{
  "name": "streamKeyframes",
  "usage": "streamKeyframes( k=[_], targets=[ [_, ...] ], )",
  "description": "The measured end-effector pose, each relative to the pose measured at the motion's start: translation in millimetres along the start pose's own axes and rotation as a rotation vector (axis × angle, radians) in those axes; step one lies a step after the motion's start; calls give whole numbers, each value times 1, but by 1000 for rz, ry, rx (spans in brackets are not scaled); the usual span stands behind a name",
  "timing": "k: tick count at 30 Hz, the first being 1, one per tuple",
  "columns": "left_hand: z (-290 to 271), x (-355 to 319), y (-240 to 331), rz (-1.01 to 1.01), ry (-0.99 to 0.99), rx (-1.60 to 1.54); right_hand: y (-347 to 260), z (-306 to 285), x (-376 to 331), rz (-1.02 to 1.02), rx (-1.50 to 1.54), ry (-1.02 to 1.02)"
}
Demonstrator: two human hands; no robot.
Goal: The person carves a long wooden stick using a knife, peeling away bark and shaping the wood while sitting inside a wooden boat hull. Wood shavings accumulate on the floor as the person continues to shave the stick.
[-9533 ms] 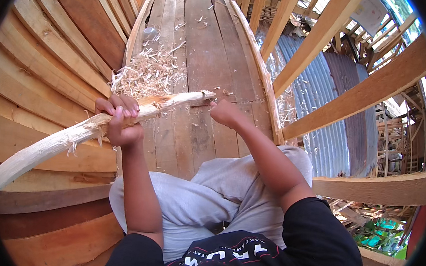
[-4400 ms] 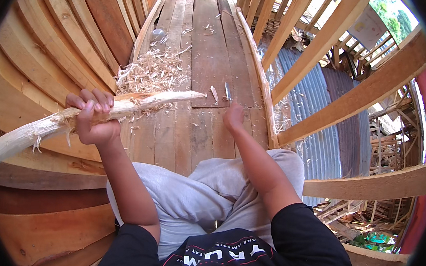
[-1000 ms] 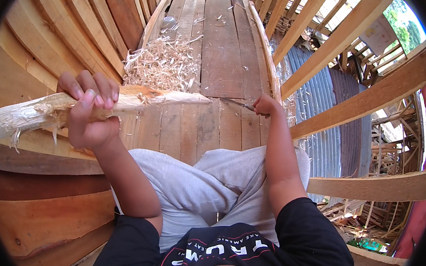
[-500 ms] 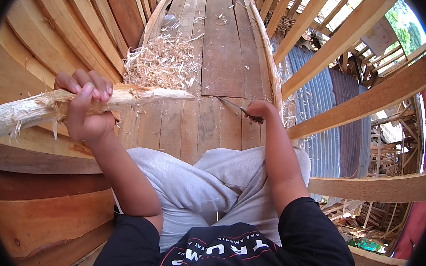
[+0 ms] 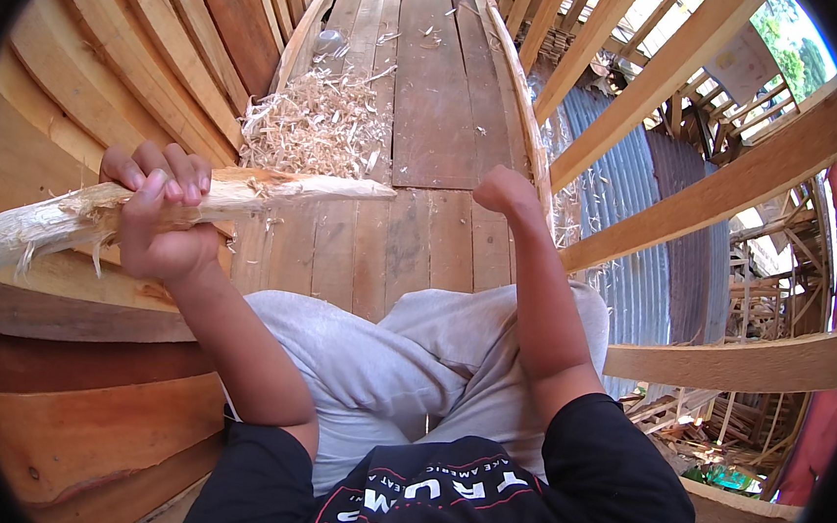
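Observation:
My left hand (image 5: 166, 242) is wrapped round a thick, peeled pale branch (image 5: 37, 232), with thumb and fingers closed on it. The branch runs in from the left edge and narrows to a whittled point at the middle, above the floorboards; frayed bark fibres hang from it. My right hand (image 5: 507, 192) is a closed fist to the right of that point, apart from it. The knife that showed in this fist half a second ago is hidden now, blade and handle both.
Wood shavings (image 5: 316, 124) lie heaped on the plank floor (image 5: 442, 86) beyond the branch. A small clear cup-like thing (image 5: 331, 42) stands behind them. Upright boards (image 5: 65, 126) wall the left; wooden slats (image 5: 696, 229) line the right, with corrugated metal sheets (image 5: 605, 198) below.
My right hand has risen slightly away from me and turned, so the knife no longer shows. The branch's point has shifted slightly to the right; my left hand keeps its grip.

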State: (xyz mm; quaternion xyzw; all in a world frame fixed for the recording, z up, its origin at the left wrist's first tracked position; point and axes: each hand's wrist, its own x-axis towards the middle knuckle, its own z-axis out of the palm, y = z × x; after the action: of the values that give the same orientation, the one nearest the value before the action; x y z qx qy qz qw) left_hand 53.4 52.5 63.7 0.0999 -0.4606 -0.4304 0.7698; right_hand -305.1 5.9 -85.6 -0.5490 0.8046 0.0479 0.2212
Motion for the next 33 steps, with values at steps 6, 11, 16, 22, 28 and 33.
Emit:
streamKeyframes(
  k=[6,11,16,22,28,33],
  targets=[
    [-2,0,-1,6,-14,23,-6,13,-1,-17,-117,-61],
    [3,-1,-6,-10,-8,18,-28,50,9,-121,-244,-29],
    [0,0,-5,-18,-8,25,-74,100,-21,-229,-113,38],
    [-1,0,4,2,-16,37,-83,62,-30,-228,65,-148],
    [-1,1,7,12,-8,51,-52,31,-36,-109,123,-128],
    [4,2,4,12,-22,41,-82,75,-31,-271,24,-51]
  ],
)
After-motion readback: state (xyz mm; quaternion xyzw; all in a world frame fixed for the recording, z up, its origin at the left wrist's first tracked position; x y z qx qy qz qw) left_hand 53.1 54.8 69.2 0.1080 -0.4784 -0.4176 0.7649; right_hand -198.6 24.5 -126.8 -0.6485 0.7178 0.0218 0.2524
